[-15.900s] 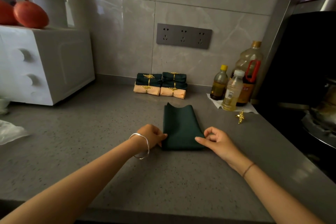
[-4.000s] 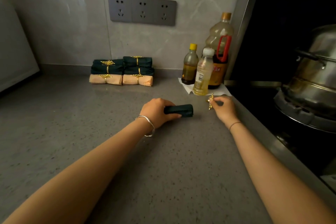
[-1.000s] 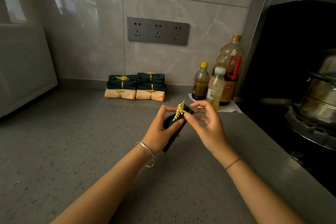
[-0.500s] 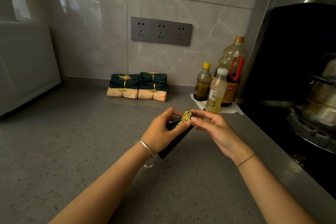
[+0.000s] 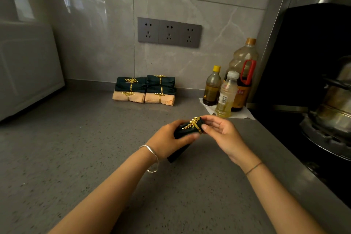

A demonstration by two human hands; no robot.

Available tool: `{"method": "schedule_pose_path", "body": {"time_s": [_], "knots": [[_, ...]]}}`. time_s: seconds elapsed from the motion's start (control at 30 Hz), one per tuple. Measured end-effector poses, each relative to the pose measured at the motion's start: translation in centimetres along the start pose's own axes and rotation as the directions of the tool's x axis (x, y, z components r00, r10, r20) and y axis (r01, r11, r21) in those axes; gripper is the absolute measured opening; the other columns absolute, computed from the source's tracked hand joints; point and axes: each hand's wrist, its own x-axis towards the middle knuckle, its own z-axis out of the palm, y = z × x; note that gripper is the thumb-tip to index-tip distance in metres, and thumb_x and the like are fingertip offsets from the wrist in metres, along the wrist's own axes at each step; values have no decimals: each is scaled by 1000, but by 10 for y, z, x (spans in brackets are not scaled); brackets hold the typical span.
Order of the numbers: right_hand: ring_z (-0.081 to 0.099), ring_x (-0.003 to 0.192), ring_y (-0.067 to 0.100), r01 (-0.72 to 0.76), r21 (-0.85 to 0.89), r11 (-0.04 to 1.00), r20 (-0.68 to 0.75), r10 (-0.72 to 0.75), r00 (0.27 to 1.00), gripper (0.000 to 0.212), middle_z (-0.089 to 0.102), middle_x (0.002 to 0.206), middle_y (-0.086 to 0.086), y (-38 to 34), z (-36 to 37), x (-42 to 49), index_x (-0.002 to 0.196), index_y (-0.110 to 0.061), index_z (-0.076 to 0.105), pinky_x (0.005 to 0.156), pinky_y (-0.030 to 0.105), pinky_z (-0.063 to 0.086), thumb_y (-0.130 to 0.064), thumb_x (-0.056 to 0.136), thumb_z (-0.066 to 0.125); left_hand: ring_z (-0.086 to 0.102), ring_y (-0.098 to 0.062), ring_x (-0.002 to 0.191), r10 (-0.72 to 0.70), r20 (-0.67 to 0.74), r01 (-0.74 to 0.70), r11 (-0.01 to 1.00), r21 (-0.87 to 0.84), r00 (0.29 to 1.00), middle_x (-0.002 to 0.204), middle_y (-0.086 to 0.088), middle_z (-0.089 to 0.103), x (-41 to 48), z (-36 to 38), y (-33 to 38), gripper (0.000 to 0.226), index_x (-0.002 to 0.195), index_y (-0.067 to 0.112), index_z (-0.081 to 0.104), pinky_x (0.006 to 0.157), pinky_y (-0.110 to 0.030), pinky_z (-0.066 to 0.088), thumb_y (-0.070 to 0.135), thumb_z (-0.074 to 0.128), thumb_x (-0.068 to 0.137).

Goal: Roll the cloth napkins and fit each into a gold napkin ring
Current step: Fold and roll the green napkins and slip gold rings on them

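Bare grey counter (image 5: 76, 148) lies open left of and in front of the left hand (image 5: 171, 138) and right hand (image 5: 222, 133), which grip the rolled napkin (image 5: 177, 155) and its gold ring (image 5: 193, 122) mid-counter — behind stand the stack of ringed napkins (image 5: 145, 90) and three bottles (image 5: 226, 95), a white appliance (image 5: 28, 66) far left, a pot (image 5: 336, 108) right.

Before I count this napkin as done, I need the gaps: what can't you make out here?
Head view:
- How far the gold ring sits along the dark green napkin: the left hand covers the roll's middle.
- The ring's underside: the right hand and its fingers hide it.
- The pot: cut off by the right edge.
- The bottle labels: too small to read.
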Motion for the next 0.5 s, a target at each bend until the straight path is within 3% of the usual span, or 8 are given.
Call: {"method": "schedule_pose_path", "body": {"time_s": [0.07, 0.13, 0.23, 0.3, 0.4, 0.5], "knots": [[64, 92, 7, -46, 38, 998, -21, 47, 999, 27, 67, 100, 0, 1, -3, 1, 108, -13, 61, 78, 15, 52, 5, 89, 54, 59, -10, 102, 10, 11, -11, 994, 104, 1000, 117, 5, 60, -1, -1, -2, 59, 132, 24, 45, 90, -28, 50, 44, 67, 80], [62, 101, 14, -110, 74, 991, 41, 108, 993, 27, 66, 105, 3, 0, -8, 1, 109, -15, 60, 82, 21, 54, 2, 89, 55, 61, -12, 96, 31, 29, -35, 987, 154, 999, 110, 2, 63, 0, -4, -3, 49, 128, 23, 50, 86, -28, 51, 39, 64, 84], [60, 107, 13, -139, 86, 987, 194, 120, 974, 36, 61, 115, 2, -3, -15, -4, 122, -17, 56, 89, 28, 53, -7, 87, 59, 60, -7, 85, 49, 103, -60, 992, 111, 993, 97, 7, 63, 0, -7, -1, 33, 122, 24, 55, 75, -17, 47, 33, 58, 90], [60, 107, 8, -92, 17, 996, 231, 85, 969, 41, 61, 118, 1, -4, -16, -6, 122, -21, 57, 84, 22, 52, -10, 83, 65, 58, -4, 81, 79, 132, -93, 990, 104, 988, 95, 8, 63, 0, -7, 1, 33, 123, 24, 55, 72, -14, 45, 32, 57, 91], [62, 105, 6, -37, -56, 998, 227, 49, 973, 32, 65, 114, 2, -4, -16, -5, 111, -17, 64, 83, 18, 50, -10, 80, 69, 58, -4, 84, 113, 123, -129, 983, 134, 986, 100, 8, 64, -1, -2, 2, 34, 124, 26, 53, 76, -18, 46, 34, 56, 92], [64, 98, 8, -47, 18, 999, 150, 43, 988, 25, 66, 107, 2, -3, -16, -4, 104, -13, 65, 78, 20, 53, -6, 80, 68, 60, -7, 88, 112, 62, -120, 982, 149, 992, 104, 6, 65, 0, -2, 2, 35, 125, 27, 52, 79, -23, 49, 36, 55, 91]]}}
